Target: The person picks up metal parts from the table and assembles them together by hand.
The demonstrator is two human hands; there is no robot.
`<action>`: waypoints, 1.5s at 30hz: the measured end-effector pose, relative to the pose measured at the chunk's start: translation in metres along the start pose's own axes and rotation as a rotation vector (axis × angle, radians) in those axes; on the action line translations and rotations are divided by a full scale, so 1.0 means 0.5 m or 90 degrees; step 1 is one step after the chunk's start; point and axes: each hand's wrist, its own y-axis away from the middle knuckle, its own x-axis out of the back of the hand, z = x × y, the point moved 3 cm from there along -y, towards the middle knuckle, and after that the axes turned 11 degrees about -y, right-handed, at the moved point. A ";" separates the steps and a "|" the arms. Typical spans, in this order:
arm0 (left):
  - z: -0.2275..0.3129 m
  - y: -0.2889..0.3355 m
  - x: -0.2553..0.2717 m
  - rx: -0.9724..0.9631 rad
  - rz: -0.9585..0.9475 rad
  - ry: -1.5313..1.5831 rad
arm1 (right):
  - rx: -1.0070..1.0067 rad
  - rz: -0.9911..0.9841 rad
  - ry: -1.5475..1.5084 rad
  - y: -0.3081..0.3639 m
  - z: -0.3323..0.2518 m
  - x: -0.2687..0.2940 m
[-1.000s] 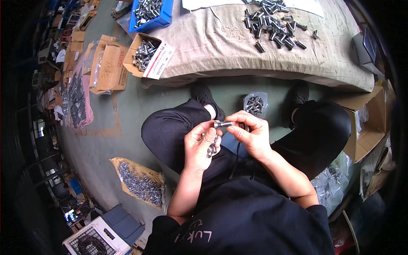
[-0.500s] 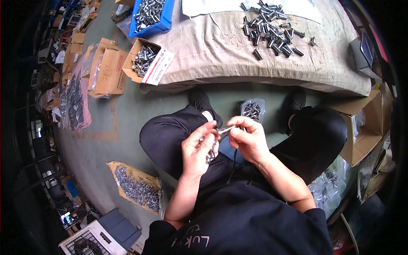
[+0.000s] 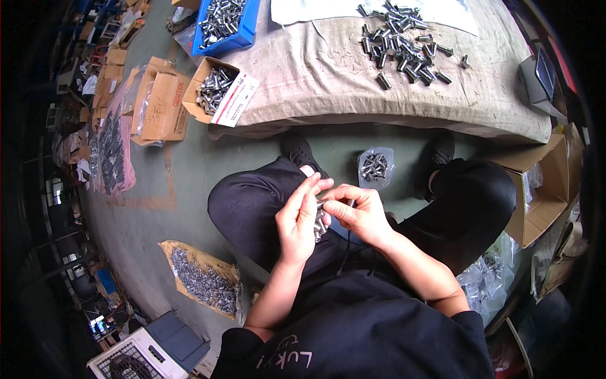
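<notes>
My left hand [image 3: 295, 226] is curled around several shiny metal bolts [image 3: 320, 226], cylindrical pieces that show along its palm. Close beside it, my right hand [image 3: 365, 218] pinches with thumb and fingers at the left hand's fingertips. One metal piece [image 3: 351, 203] pokes out between the right fingers; its far end is hidden. Beyond the hands, on the floor between my feet, lies a clear plastic bag [image 3: 387, 179] with similar metal pieces [image 3: 375, 166] in it. A loose heap of headed metal bolts [image 3: 404, 47] covers part of the cloth-covered table [image 3: 303, 76] ahead.
A blue bin [image 3: 243, 39] and a cardboard box [image 3: 197, 104], both full of metal parts, stand left of the table. On the floor at left lies a yellowish sheet of small parts [image 3: 202, 281]. An open carton [image 3: 546, 189] and clear plastic bags [image 3: 483, 290] are at right.
The right hand has moved slightly down and closer to the left. The metal piece held up between both hands has gone lower, among the fingers. The left fingers are now straighter.
</notes>
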 end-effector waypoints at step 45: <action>-0.011 0.005 0.021 -0.011 0.004 0.114 | 0.030 0.017 -0.162 0.016 -0.005 0.003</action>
